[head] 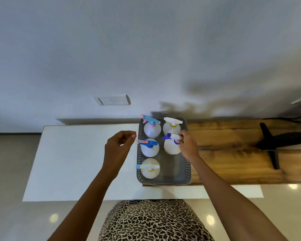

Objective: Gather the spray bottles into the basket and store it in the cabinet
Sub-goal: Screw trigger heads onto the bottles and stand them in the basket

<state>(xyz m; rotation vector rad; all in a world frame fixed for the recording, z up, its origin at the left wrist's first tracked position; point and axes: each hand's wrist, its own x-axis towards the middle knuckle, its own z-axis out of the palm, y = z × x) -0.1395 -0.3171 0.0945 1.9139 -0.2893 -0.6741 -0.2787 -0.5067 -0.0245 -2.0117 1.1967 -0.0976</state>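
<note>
Grey basket (188, 171) sat at centre frame on the counter (76, 162), straddling the white part & the wood part to the right. Five spray bottles stood upright inside: two at the top of the basket, i.e. one w/ a blue-pink trigger (151, 126) and one w/ a white trigger (172, 126); two in the middle row, i.e. one w/ a blue trigger (149, 146) and one w/ a purple-white trigger (170, 145); one alone at lower left of the basket, w/ a white-blue trigger (149, 168). Lower right slot of the basket was bare.

Right hand (188, 145) was over the basket's right rim, fingers pinched on the head of the purple-white bottle, which rested in the basket. Left hand (119, 145) hovered just left of the basket, near the blue-trigger bottle, fingers loosely curled, holding nothing, not touching the basket. A wall switch plate (112, 100) showed upper left of the basket.
</note>
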